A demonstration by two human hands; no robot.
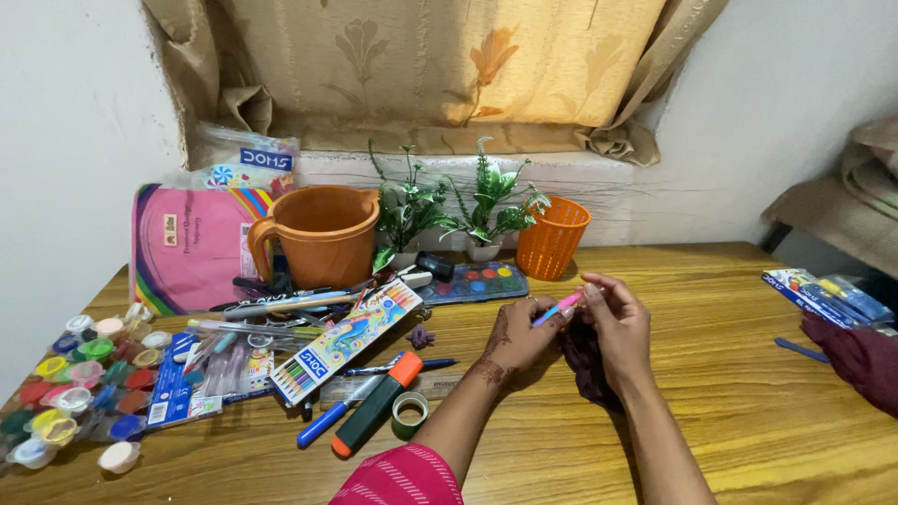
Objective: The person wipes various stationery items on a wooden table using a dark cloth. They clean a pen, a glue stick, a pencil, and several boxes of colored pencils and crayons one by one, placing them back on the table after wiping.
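I hold a thin pink and blue pen (558, 308) between both hands, mid-frame. It slants up-right, from my left hand (517, 339) to my right hand (617, 323), which probably pinches its top.

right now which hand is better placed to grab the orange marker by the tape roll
Left. The left hand is on the side of the orange marker and tape roll; the right hand is farther off. Both hold the pink pen.

The left half of the table (711, 393) is crowded: paint pots (79, 383), pens (281, 304), a jug (323, 234) and small plants (449, 210) block the way. The near right part is bare wood. Packets (823, 297) sit at the right edge, maybe beside another person's sleeve (856, 360).
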